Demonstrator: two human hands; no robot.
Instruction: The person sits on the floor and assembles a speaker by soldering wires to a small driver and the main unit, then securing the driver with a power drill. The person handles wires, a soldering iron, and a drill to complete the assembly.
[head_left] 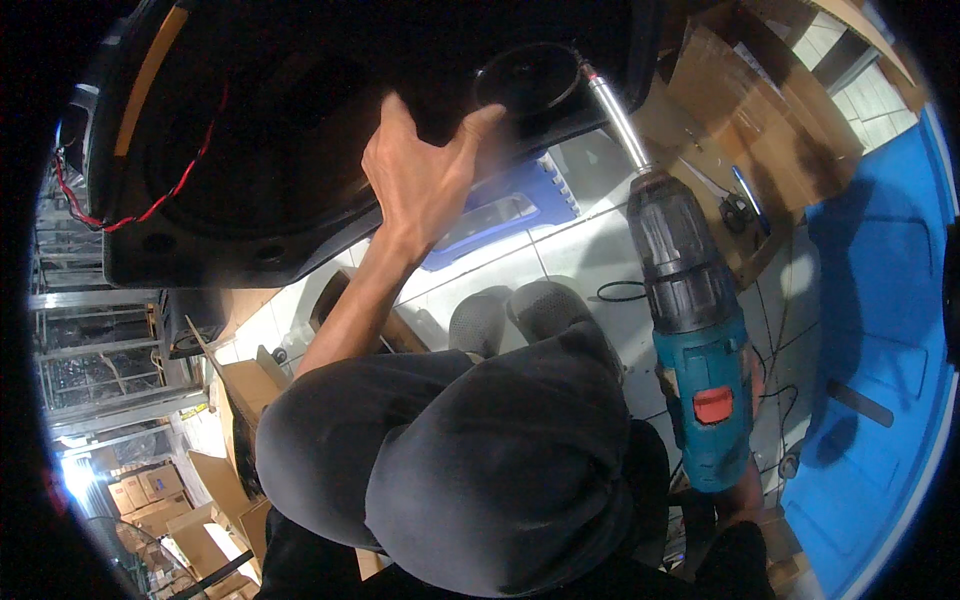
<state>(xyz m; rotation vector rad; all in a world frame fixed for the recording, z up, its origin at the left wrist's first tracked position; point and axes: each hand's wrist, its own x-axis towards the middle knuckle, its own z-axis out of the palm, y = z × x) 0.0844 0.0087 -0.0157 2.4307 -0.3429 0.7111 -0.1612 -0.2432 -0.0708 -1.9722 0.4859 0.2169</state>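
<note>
A large black molded cabinet (330, 230), which looks like a speaker box, fills the upper view, with a round ring-shaped part (530, 78) at its right. My left hand (420, 170) is over the cabinet's near side, thumb and fingers apart, holding nothing; whether it touches the surface I cannot tell. My right hand (742, 495), mostly hidden beneath the tool, grips a teal and black power drill (705, 370). The drill's long silver bit holder (622, 125) points up and left, its tip at the ring's right edge. A red and black wire (150, 212) trails over the cabinet's left side.
My bent knees (490, 450) fill the lower middle. A blue plastic panel (875, 330) stands at the right, beside an open cardboard box (770, 110) holding small tools. A blue-violet plastic piece (510, 210) lies under the cabinet. Metal racks (95, 340) and cartons (150, 495) are at the left.
</note>
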